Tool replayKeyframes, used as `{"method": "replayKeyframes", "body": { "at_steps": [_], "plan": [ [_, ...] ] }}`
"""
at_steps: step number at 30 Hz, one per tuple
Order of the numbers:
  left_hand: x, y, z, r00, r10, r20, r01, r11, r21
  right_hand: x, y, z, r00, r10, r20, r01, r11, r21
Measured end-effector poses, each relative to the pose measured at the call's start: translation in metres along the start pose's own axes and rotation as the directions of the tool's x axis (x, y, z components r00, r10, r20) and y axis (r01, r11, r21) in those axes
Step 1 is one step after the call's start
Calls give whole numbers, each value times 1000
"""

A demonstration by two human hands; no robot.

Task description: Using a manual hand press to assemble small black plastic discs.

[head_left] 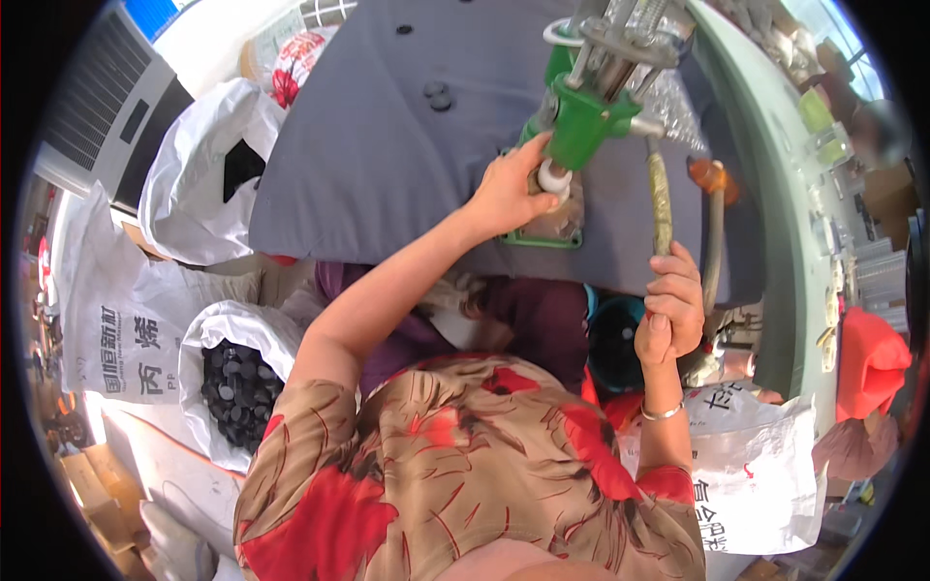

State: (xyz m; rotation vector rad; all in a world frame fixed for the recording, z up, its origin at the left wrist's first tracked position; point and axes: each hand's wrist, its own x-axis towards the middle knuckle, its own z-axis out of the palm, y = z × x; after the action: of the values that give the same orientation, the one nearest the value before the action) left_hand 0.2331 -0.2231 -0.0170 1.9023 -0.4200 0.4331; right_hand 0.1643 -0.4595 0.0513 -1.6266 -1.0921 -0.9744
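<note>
- While the counter (358,155), draped in grey-blue cloth, fills the top centre of the frame, a green hand press (586,121) stands on it, upper right of centre.
- Upper left: grey louvred unit (107,97), large, at the frame's curved rim.
- Upper left, beside the counter: open white sack (184,184), something black inside.
- Left of centre, lower: second white sack (276,334), mouth open on a heap of black round caps (232,387).
- Right of centre: lever (660,194), wrapped, hanging down from the press's side arm.
- Right hand (671,305), right of centre: clenched round the lever's lower end.
- Left hand (513,192), upper centre: fingers and thumb about a white round piece (555,177) beneath the press head; gripped or merely steadied, cannot tell.
- Top centre: small dark discs (438,96) lying on the cloth.
</note>
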Motion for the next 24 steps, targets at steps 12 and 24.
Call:
{"method": "replayKeyframes", "body": {
  "at_steps": [12, 24],
  "plan": [
    [-81, 26, -106, 931, -266, -251, 258, 964, -64, 198, 43, 19, 961, 194, -196, -165, 974, 153],
    [-238, 102, -276, 822, -284, -493, 561, 545, 623, 213, 67, 43, 858, 319, -404, -240, 942, 235]
  ]
}}
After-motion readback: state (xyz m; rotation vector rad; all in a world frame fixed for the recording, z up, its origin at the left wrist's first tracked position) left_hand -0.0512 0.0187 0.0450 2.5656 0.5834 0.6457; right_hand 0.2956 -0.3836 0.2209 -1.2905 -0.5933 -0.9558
